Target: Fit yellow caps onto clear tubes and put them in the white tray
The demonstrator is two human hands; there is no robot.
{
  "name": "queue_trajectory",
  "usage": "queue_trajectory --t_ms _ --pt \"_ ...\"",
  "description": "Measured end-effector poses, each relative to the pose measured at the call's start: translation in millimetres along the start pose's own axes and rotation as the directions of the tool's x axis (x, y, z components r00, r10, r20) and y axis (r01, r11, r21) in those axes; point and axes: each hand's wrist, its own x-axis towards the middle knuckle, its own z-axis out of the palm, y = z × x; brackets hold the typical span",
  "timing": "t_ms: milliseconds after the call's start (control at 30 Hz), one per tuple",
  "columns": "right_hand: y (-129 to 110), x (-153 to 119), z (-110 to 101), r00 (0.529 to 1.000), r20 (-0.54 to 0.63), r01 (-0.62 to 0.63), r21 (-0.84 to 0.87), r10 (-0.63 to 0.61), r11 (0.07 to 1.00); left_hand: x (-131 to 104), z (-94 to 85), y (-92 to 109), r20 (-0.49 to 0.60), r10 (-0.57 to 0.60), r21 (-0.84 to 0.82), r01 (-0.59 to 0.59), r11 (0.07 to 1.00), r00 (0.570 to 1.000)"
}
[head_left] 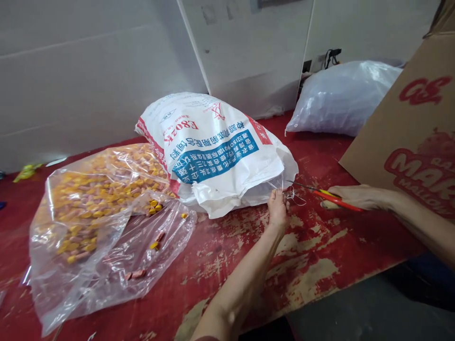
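A large white woven sack (220, 123) with red and blue print lies on its side, its mouth turned toward me. At the right corner of that mouth my left hand (278, 208) is closed on thin white string (296, 196), which stretches up to the sack's edge. My right hand (350, 196) grips scissors (329, 194) with red and yellow handles. Their blades point left toward the string and the sack's corner, a little apart from my left fingers. Whether the blades touch the string I cannot tell.
To the left lies a clear plastic bag (103, 203) of small yellow and pink pieces, some loose near its mouth. A cardboard box (408, 123) stands at the right, beside a filled translucent bag (341, 97) at the back. The worn red tabletop (227, 255) ends at a front edge.
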Motion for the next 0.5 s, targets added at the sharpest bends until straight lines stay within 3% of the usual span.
queue_trajectory --t_ms 133,300,500 --pt "-11 17 -19 0.987 0.154 0.037 0.016 -0.039 0.999 0 -0.5 0 0.009 -0.034 0.007 0.034 0.999 0.999" --pt "-30 25 -36 0.992 0.118 -0.029 -0.127 0.044 0.991 -2 -1.3 1 0.009 -0.060 0.000 0.060 0.998 0.998" --pt "-23 22 -35 0.993 0.101 -0.042 -0.149 0.058 0.988 -3 -6.4 0 0.004 -0.037 0.005 0.037 0.999 0.999"
